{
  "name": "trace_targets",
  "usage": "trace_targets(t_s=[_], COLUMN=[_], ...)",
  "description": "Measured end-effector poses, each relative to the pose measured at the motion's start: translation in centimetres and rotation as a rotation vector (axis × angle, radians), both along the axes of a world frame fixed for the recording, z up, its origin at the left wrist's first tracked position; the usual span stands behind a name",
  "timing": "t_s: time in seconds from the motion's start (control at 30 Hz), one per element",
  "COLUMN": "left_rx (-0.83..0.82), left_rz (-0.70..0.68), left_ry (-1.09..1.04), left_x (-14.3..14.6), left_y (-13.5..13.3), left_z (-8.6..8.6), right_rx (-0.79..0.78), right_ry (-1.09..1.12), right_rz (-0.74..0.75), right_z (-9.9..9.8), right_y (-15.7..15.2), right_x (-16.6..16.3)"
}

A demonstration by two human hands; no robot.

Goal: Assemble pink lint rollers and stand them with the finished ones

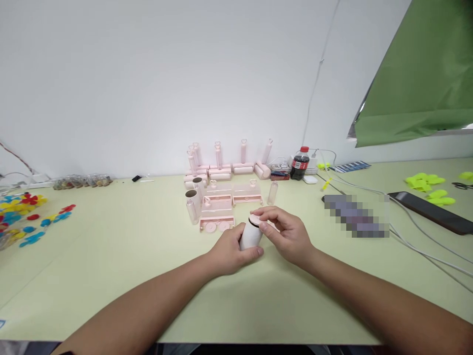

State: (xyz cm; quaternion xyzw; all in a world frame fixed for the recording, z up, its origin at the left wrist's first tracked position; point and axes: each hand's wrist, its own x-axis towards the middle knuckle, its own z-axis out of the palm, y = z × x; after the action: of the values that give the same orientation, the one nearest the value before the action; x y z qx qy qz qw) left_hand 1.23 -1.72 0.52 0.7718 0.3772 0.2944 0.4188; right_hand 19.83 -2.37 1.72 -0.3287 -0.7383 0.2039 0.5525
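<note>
White roll (252, 237) tips slightly right, long axis steep, pink cap (254, 219) uppermost, held between the hands over the table (281, 310), left hand (231, 249) wrapped around it, right hand (290, 234) pinching the cap.

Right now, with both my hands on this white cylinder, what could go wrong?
The pink disc might seat crooked, as a dark band shows beneath it. The white cylinder leans in your left hand, so pushing on its top could make it slip. The clear pinkish tube standing just beyond your right hand could topple if that hand moves forward.
</note>
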Motion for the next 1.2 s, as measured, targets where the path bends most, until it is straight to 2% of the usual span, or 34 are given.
trace_targets(t_s=[0.27, 0.57, 0.77, 0.9, 1.1, 1.2], left_rx=[-0.002, -0.053, -0.054, -0.082, -0.083, -0.080], left_rz=[0.000, -0.027, 0.005, -0.004, -0.035, -0.001], left_ry=[-0.007, -0.105, -0.148, -0.162, -0.179, -0.170], left_x=[0.1, 0.0, 0.0, 0.0, 0.1, 0.1], left_y=[-0.1, 0.1, 0.2, 0.2, 0.2, 0.2], left_z=[0.1, 0.2, 0.4, 0.4, 0.2, 0.3], right_rx=[0.068, 0.174, 0.156, 0.176, 0.119, 0.145], right_ry=[-0.108, -0.189, -0.251, -0.216, -0.450, -0.350], right_rz=[-0.057, -0.038, -0.069, -0.106, 0.014, -0.098], right_z=[0.3, 0.3, 0.5, 0.5, 0.7, 1.2], right_y=[-0.2, 0.1, -0.3, -0.5, -0.3, 0.0], right_x=[0.0, 0.2, 0.4, 0.2, 0.3, 0.8])
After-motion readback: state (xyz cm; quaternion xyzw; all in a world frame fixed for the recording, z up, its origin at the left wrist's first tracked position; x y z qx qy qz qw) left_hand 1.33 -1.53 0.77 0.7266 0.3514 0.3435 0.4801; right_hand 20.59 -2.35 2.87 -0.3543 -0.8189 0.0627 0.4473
